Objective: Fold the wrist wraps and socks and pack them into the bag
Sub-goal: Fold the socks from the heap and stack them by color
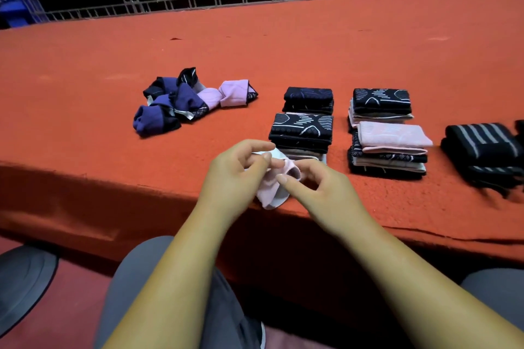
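Observation:
A pale pink sock hangs at the near edge of the orange table, held between both hands. My left hand pinches its upper left part, and my right hand grips its open cuff with curled fingers. Behind the hands stand folded sock stacks: a dark patterned stack, a smaller dark one, a dark-topped stack and a pink-topped stack. A loose heap of purple, dark and lilac socks lies at the left. Black wrist wraps with grey stripes lie at the far right. No bag is in view.
The orange cloth-covered table stretches wide, its front edge right before my knees. A metal truss railing runs along the far side. A dark grey seat shows at lower left.

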